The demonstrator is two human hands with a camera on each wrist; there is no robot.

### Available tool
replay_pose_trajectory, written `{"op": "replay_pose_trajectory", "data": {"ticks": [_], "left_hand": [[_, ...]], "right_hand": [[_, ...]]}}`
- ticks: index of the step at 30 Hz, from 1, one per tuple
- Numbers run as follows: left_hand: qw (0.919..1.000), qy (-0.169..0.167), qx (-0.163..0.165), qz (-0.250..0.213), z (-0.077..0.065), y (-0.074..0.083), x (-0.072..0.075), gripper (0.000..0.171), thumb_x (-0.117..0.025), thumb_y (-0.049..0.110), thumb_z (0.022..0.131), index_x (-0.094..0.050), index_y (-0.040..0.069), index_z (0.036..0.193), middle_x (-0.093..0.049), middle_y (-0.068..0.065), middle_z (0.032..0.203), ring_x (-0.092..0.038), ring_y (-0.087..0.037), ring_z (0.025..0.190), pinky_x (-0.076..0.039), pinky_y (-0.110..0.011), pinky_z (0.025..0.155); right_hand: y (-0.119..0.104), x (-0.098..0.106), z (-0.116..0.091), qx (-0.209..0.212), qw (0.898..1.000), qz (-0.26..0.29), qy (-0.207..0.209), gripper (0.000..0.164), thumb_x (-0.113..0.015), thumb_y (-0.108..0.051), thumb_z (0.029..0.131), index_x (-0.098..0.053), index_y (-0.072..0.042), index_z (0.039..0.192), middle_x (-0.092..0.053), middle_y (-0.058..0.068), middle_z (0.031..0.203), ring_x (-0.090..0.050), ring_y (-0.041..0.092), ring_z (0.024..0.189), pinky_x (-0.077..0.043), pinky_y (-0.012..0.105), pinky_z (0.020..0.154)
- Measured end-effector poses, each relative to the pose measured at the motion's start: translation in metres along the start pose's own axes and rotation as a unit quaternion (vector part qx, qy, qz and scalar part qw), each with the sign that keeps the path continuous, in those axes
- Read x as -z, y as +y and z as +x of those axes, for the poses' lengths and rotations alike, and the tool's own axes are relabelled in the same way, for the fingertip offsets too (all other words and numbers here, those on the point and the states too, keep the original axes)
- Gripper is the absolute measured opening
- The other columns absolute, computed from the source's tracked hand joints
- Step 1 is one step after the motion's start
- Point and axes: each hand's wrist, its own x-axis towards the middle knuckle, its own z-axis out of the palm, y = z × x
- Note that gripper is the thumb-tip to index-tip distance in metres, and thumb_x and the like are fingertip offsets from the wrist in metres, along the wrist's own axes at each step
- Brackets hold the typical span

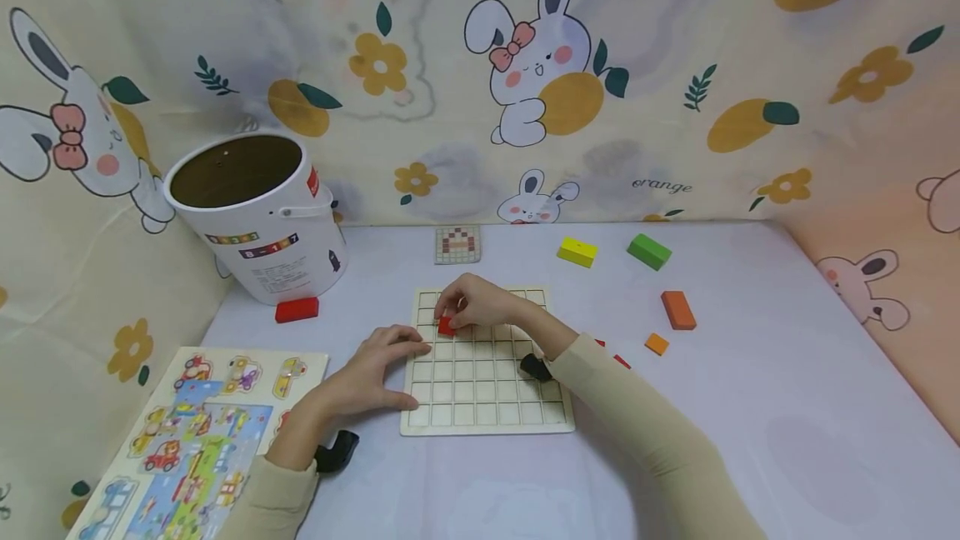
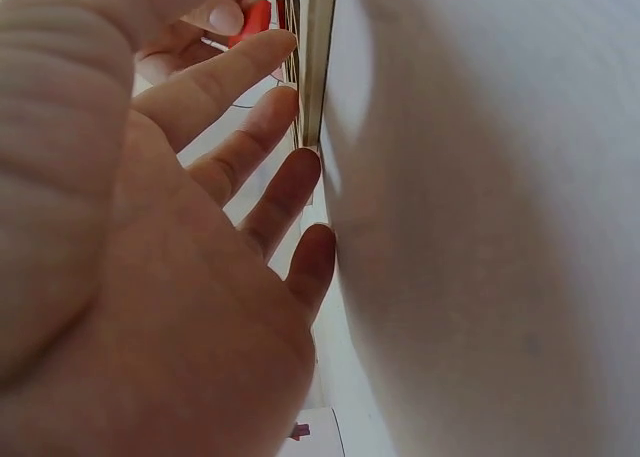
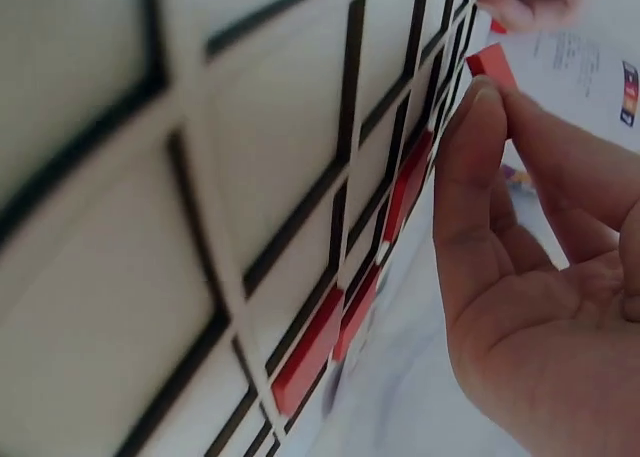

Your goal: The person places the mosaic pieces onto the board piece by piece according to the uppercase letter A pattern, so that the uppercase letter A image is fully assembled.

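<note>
Wooden grid board (image 1: 487, 407), one red cube (image 1: 447, 326) pinched by right hand (image 1: 476, 303); left hand (image 1: 382, 369) flat, fingers straight, at its edge.

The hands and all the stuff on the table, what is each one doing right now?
Right hand: pinches the small red block.
Small red block: held over the grid board.
Left hand: fingers straight, resting against the board's left edge.
Grid board: lying flat, most squares unfilled.
White bucket: tilted, lid off.
Green block: loose on the table.
</note>
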Motion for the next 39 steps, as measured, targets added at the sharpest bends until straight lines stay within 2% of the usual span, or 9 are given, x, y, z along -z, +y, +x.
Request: {"op": "replay_pose_trajectory", "data": {"ticks": [7, 14, 19, 22, 24, 28, 30, 35, 39], "left_hand": [[0.9999, -0.006, 0.009, -0.013, -0.001, -0.003, 0.0, 0.072, -0.089, 0.031, 0.073, -0.06, 0.017, 0.137, -0.044, 0.0, 0.143, -0.03, -0.027, 0.137, -0.026, -0.059, 0.114], [0.9997, 0.002, 0.005, -0.023, -0.001, -0.004, 0.0, 0.06, -0.089, 0.029, 0.072, -0.064, 0.017, 0.125, -0.045, -0.004, 0.142, -0.03, -0.032, 0.138, -0.026, -0.062, 0.113], [0.9996, 0.003, 0.008, -0.026, -0.001, -0.003, 0.001, 0.056, -0.09, 0.028, 0.072, -0.065, 0.018, 0.121, -0.046, -0.004, 0.142, -0.03, -0.031, 0.138, -0.025, -0.062, 0.113], [0.9996, 0.005, 0.005, -0.027, -0.002, -0.003, 0.001, 0.055, -0.09, 0.027, 0.071, -0.065, 0.018, 0.12, -0.046, -0.004, 0.142, -0.031, -0.031, 0.137, -0.025, -0.062, 0.113], [0.9997, 0.006, -0.001, -0.025, -0.002, -0.004, 0.001, 0.056, -0.09, 0.027, 0.071, -0.065, 0.018, 0.12, -0.046, -0.005, 0.142, -0.031, -0.031, 0.137, -0.025, -0.062, 0.113], [0.9998, 0.007, -0.008, -0.018, 0.0, -0.004, 0.0, 0.057, -0.09, 0.028, 0.071, -0.065, 0.018, 0.121, -0.047, -0.004, 0.142, -0.032, -0.03, 0.137, -0.026, -0.061, 0.113], [0.9998, 0.007, -0.005, -0.015, 0.001, -0.004, 0.0, 0.058, -0.09, 0.028, 0.071, -0.065, 0.018, 0.121, -0.047, -0.002, 0.141, -0.033, -0.029, 0.137, -0.025, -0.06, 0.113], [0.9999, 0.011, 0.0, -0.014, 0.002, -0.002, 0.001, 0.054, -0.09, 0.028, 0.071, -0.066, 0.02, 0.119, -0.048, -0.002, 0.14, -0.034, -0.029, 0.136, -0.027, -0.06, 0.113], [0.9998, 0.012, 0.002, -0.018, 0.002, -0.003, 0.001, 0.05, -0.09, 0.028, 0.071, -0.067, 0.022, 0.114, -0.048, -0.003, 0.139, -0.034, -0.03, 0.135, -0.027, -0.061, 0.113]], "right_hand": [[-0.005, -0.009, 0.004, -0.031, 0.999, -0.023, 0.011, 0.017, -0.067, 0.012, 0.085, -0.073, 0.003, 0.099, -0.061, 0.004, 0.077, -0.053, 0.012, 0.072, -0.047, 0.021, 0.065], [-0.003, -0.012, 0.006, -0.031, 0.998, -0.05, 0.015, 0.013, -0.071, 0.009, 0.084, -0.069, -0.001, 0.092, -0.058, 0.003, 0.077, -0.052, 0.013, 0.072, -0.044, 0.022, 0.063], [-0.005, -0.013, 0.006, -0.039, 0.997, -0.065, 0.005, 0.013, -0.072, 0.007, 0.085, -0.072, -0.003, 0.093, -0.06, 0.002, 0.078, -0.051, 0.013, 0.072, -0.043, 0.022, 0.062], [-0.006, -0.01, 0.003, -0.031, 0.997, -0.071, 0.007, 0.014, -0.071, 0.005, 0.086, -0.072, -0.003, 0.097, -0.061, 0.004, 0.082, -0.052, 0.015, 0.075, -0.045, 0.022, 0.065], [-0.006, -0.004, -0.003, -0.012, 0.997, -0.069, 0.018, 0.016, -0.07, 0.005, 0.087, -0.071, 0.0, 0.101, -0.064, 0.008, 0.087, -0.055, 0.017, 0.076, -0.047, 0.023, 0.067], [-0.004, 0.016, -0.031, 0.021, 0.997, -0.046, 0.056, 0.02, -0.069, 0.004, 0.088, -0.069, 0.004, 0.108, -0.067, 0.016, 0.096, -0.061, 0.022, 0.08, -0.053, 0.029, 0.073], [-0.002, 0.027, -0.053, 0.016, 0.997, -0.035, 0.074, 0.021, -0.068, 0.003, 0.089, -0.069, 0.005, 0.11, -0.068, 0.015, 0.097, -0.062, 0.023, 0.084, -0.054, 0.033, 0.076], [0.012, 0.049, -0.117, -0.052, 0.994, -0.032, 0.092, 0.025, -0.069, -0.002, 0.09, -0.067, 0.002, 0.115, -0.067, 0.009, 0.098, -0.061, 0.023, 0.091, -0.055, 0.035, 0.082], [0.031, 0.055, -0.166, -0.114, 0.988, -0.035, 0.098, 0.028, -0.071, -0.004, 0.09, -0.067, 0.0, 0.118, -0.067, 0.01, 0.104, -0.06, 0.024, 0.094, -0.056, 0.031, 0.081]]}}
